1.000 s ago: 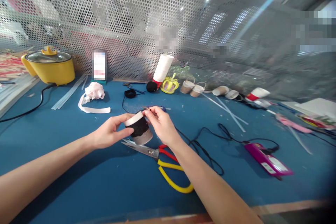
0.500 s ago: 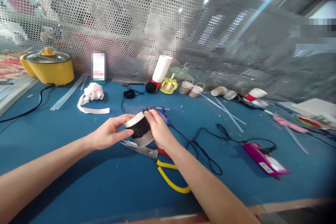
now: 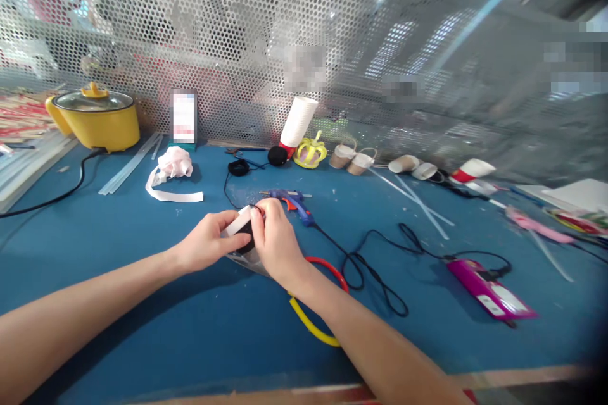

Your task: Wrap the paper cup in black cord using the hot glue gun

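Observation:
Between my two hands is a small paper cup (image 3: 236,223) with a white band at one end and black yarn wrapped around its middle. My left hand (image 3: 203,243) grips it from the left, thumb on the black part. My right hand (image 3: 275,237) pinches at the upper right edge and covers much of the cup; a dark strand shows at its fingertips. Beneath my hands lie large scissors with a yellow and red handle (image 3: 311,326), their blades mostly hidden. A blue glue gun (image 3: 294,201) rests just beyond. Black yarn (image 3: 238,168) trails from a coil toward the cup.
A yellow electric pot (image 3: 102,123), a phone on a stand (image 3: 183,117), crumpled white paper strip (image 3: 175,163), stacked paper cups (image 3: 299,121), a black yarn ball (image 3: 277,155) and a yellow pumpkin-like craft (image 3: 310,153) line the back. Cables run to a purple power strip (image 3: 491,290) at right.
My right hand has rolled forward over the cup and now covers more of its right side. The cup is tilted more, and the scissors' red handle shows more. The view has shifted slightly.

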{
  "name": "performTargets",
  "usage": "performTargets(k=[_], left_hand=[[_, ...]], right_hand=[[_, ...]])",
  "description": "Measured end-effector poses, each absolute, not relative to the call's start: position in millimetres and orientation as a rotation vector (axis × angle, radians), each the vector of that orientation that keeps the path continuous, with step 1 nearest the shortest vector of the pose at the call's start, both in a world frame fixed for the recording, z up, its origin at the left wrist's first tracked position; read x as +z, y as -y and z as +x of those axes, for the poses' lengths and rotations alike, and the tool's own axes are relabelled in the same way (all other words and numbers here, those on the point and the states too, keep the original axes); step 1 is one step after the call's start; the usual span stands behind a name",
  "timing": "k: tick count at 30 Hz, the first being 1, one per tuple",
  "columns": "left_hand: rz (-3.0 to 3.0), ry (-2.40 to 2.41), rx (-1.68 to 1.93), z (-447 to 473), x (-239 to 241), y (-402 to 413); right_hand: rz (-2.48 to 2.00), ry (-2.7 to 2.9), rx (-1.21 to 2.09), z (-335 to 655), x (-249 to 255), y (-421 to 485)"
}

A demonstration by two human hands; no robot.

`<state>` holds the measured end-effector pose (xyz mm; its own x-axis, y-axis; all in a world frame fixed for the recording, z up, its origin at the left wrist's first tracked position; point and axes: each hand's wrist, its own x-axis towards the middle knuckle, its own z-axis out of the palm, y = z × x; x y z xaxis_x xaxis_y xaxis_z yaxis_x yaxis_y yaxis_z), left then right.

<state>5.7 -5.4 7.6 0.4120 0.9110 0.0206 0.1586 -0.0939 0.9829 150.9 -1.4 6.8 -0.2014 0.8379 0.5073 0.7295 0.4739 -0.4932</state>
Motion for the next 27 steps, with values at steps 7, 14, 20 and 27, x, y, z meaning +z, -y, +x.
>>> performTargets(k=[7, 14, 20, 27], left_hand=[[1.592, -0.939, 0.878, 4.7, 0.3, 4.2], [1.612, -0.911, 0.877, 4.2, -4.1, 4.4], [1.581, -0.957, 0.864, 4.8, 0.0, 5.5], [1.653, -1.015, 0.911, 3.9, -2.0, 3.4]], right_hand=[[-1.260, 1.950, 0.268, 156.1, 7.7, -1.6], [-1.274, 1.952, 0.251, 154.8, -1.4, -2.9], [-1.292, 1.996, 0.206, 152.1, 1.2, 0.5], [-1.200, 1.954, 0.238, 156.8, 9.0, -2.0]])
